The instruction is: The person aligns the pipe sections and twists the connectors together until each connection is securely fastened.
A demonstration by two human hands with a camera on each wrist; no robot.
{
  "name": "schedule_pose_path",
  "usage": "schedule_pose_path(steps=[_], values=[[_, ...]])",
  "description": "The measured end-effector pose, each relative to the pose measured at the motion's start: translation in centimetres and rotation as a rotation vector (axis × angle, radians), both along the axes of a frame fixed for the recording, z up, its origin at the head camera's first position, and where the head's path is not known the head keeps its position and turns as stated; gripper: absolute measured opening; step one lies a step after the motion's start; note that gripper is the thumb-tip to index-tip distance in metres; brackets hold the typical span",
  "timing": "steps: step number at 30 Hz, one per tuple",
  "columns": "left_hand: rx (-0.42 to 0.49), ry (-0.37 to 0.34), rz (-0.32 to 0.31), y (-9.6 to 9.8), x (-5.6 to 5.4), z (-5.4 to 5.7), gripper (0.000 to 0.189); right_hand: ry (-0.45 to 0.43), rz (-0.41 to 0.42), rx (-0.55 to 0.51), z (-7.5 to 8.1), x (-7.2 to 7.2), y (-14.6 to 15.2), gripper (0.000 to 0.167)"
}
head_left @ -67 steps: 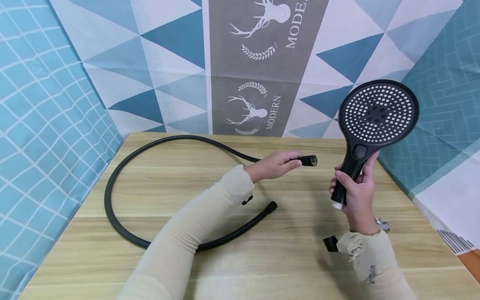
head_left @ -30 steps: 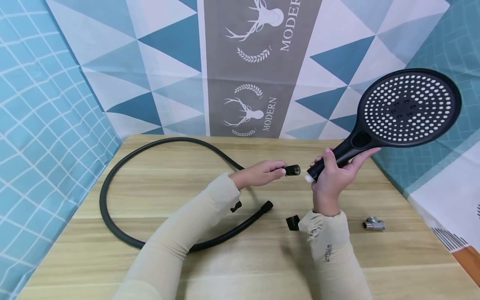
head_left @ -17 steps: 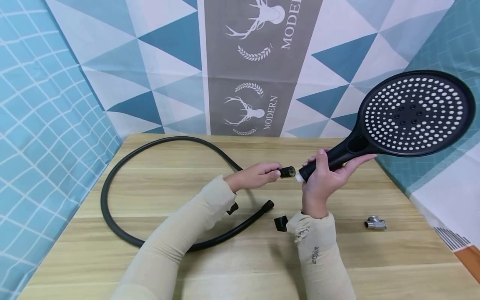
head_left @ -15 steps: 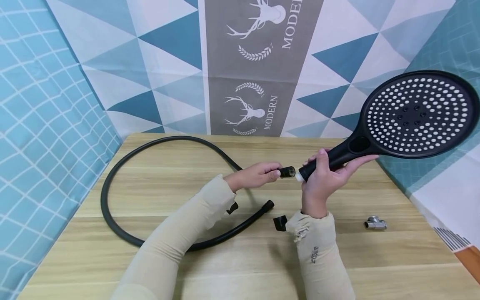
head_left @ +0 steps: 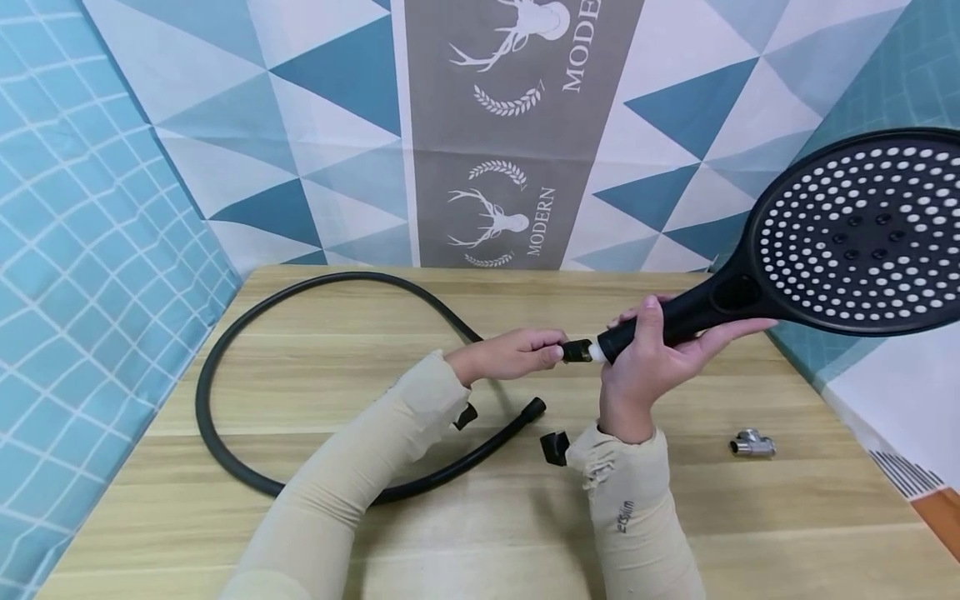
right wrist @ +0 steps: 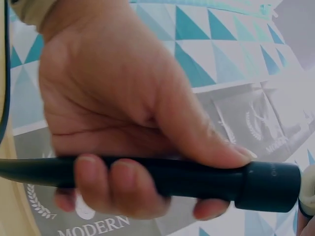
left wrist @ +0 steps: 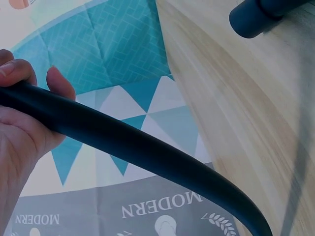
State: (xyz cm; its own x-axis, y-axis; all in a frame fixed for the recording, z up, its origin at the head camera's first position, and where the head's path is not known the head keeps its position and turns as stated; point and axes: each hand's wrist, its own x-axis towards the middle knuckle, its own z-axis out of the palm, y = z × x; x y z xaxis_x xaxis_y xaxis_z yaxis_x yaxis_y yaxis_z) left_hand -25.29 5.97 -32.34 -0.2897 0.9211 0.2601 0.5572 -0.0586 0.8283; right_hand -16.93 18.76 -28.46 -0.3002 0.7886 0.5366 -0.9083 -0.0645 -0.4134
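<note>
My left hand (head_left: 517, 354) grips a black shower hose (head_left: 204, 400) just behind its end connector (head_left: 577, 351). In my right hand (head_left: 648, 371) is the handle of a large round black shower head (head_left: 855, 242), its perforated face towards the head camera and its far side cut off by the frame. The white tip (head_left: 597, 351) of the handle is right at the connector's mouth, roughly in line with it. From the right wrist view, fingers curl round the hose behind the connector (right wrist: 269, 186), with the white tip (right wrist: 308, 191) close by. The left wrist view shows the hose (left wrist: 147, 147) curving away from the hand.
The hose loops over the wooden table (head_left: 465, 550), and its other end (head_left: 534, 409) lies in the middle. A small chrome fitting (head_left: 752, 443) lies at the right. Patterned sheets (head_left: 495, 150) stand behind and at both sides.
My right hand has moved left and tilted the shower head over to the right. Its white tip has come up to the connector, which my left hand has shifted left and slightly nearer.
</note>
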Motion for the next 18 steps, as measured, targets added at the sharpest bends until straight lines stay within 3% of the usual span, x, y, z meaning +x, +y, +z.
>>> schedule_pose_path(steps=[7,13,18], values=[[0.019,0.023,-0.026,-0.28,-0.25,0.05,0.021,0.016,0.025,-0.004,-0.62,-0.29,-0.16,0.106],[-0.005,0.009,-0.018,-0.19,-0.14,0.18,0.016,0.12,0.002,-0.019,-0.93,-0.41,-0.17,0.109],[-0.006,0.043,-0.011,-0.09,-0.31,0.3,0.017,0.16,-0.001,-0.009,-0.78,-0.44,-0.27,0.11]])
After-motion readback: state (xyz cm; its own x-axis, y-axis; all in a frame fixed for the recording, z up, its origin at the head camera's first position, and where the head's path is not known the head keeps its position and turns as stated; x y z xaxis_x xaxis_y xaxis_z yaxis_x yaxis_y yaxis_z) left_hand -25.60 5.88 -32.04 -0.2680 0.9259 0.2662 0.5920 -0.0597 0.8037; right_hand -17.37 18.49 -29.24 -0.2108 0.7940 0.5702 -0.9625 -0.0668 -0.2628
